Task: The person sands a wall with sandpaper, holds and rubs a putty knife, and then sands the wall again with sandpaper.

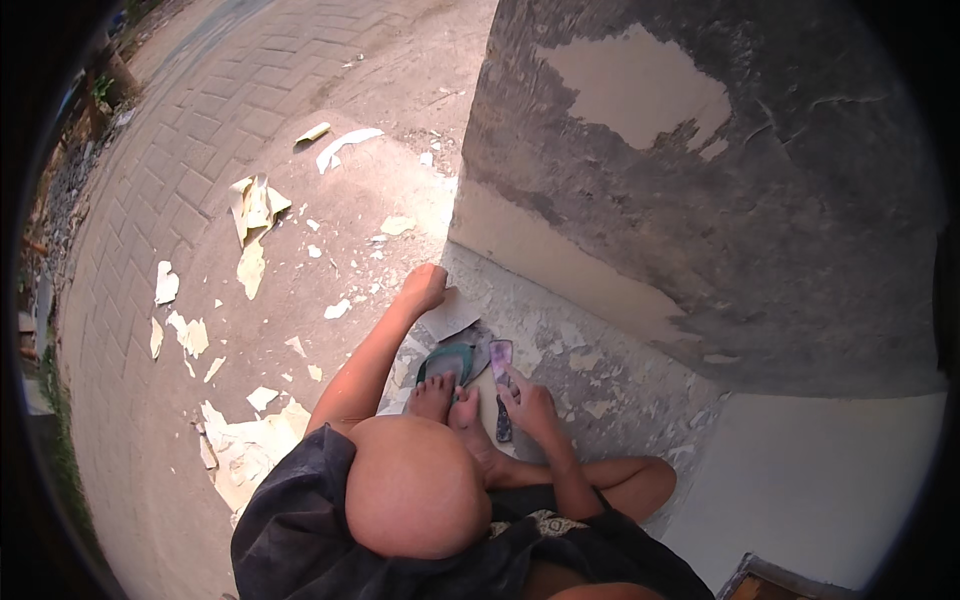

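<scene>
My left hand (425,286) is curled at the upper edge of a pale, flat sheet (451,315), which looks pinched in the fingers; their tips are hidden. Below that sheet, a sandal with a green strap (456,360) is by my bare feet. A scraper (501,360) with a flat, purplish blade and a dark handle lies just right of the feet. Over its right side is my right hand (530,409), index finger extended to the blade and thumb near the handle, not wrapped around it.
A wall (712,225) with dark bared patches and remaining pale coating rises at the right. Peeled flakes (255,206) lie scattered over the ground at the left, with a larger crumpled piece (251,454) near my knee. Brick paving (202,127) runs beyond. A dark-edged object (780,577) is at bottom right.
</scene>
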Motion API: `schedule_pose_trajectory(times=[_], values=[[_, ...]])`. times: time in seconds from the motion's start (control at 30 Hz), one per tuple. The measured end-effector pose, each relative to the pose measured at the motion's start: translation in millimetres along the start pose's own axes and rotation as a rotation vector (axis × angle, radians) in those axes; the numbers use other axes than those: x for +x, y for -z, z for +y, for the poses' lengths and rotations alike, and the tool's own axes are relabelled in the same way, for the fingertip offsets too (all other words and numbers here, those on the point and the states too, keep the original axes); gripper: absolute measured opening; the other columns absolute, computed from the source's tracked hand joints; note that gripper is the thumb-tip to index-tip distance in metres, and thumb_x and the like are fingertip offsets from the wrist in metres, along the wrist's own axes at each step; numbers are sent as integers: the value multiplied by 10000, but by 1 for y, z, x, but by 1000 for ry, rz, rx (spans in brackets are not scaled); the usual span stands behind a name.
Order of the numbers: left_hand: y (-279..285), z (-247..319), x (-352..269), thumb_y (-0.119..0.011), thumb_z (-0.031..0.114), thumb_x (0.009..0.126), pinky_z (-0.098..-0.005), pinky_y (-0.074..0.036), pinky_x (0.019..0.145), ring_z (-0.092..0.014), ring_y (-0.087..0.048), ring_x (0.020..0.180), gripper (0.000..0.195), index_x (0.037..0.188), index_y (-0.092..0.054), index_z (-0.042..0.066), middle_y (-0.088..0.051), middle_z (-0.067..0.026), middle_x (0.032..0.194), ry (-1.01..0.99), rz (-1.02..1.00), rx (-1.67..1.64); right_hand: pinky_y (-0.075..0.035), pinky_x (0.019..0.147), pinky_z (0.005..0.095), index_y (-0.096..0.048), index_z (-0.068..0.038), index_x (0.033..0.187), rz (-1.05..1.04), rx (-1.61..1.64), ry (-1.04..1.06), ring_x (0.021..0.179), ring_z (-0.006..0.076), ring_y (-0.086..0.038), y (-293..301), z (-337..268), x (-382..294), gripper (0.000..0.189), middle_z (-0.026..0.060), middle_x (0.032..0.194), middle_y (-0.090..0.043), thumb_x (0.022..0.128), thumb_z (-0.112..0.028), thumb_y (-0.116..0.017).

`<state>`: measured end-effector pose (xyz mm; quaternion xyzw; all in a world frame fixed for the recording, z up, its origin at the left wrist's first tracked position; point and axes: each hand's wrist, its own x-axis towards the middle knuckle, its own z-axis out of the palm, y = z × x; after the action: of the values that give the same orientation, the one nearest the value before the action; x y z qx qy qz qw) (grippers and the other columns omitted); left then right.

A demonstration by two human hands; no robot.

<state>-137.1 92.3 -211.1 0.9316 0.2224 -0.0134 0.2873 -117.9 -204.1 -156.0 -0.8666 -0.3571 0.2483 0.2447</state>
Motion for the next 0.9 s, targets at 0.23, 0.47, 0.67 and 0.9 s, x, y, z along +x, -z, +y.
schedule_pose_trajectory(times=[0.23,0.47,0.67,0.9], values=[[-3,16,-2,-588,170,790,-446,-490,743,-388,-619,872,186,792,-642,-8,-633,-244,872,127,-93,-102,-505,631,405,-528,-106,1271,-43,9,-21,647,337,-640,2,3,-4,457,169,693,-642,850,-263,-610],[-20,-6,-1,-561,65,698,-444,-506,757,-394,-626,873,195,842,-675,-3,-639,-253,885,45,-51,-98,-508,635,396,-539,-100,1262,-48,1,-54,641,316,-648,4,-3,-3,453,166,694,-645,851,-278,-608],[-4,-11,-1,-595,126,731,-433,-513,743,-390,-633,818,167,778,-684,-7,-640,-252,822,42,-107,14,-506,642,411,-510,-99,1288,-18,94,-58,675,335,-648,2,-9,0,477,180,709,-644,856,-284,-590],[55,42,7,-635,121,714,-418,-506,756,-380,-627,802,148,725,-660,-24,-647,-222,806,35,70,93,-523,660,365,-483,-71,1314,216,298,-87,711,258,-663,15,-29,9,483,155,793,-655,857,-182,-594]])
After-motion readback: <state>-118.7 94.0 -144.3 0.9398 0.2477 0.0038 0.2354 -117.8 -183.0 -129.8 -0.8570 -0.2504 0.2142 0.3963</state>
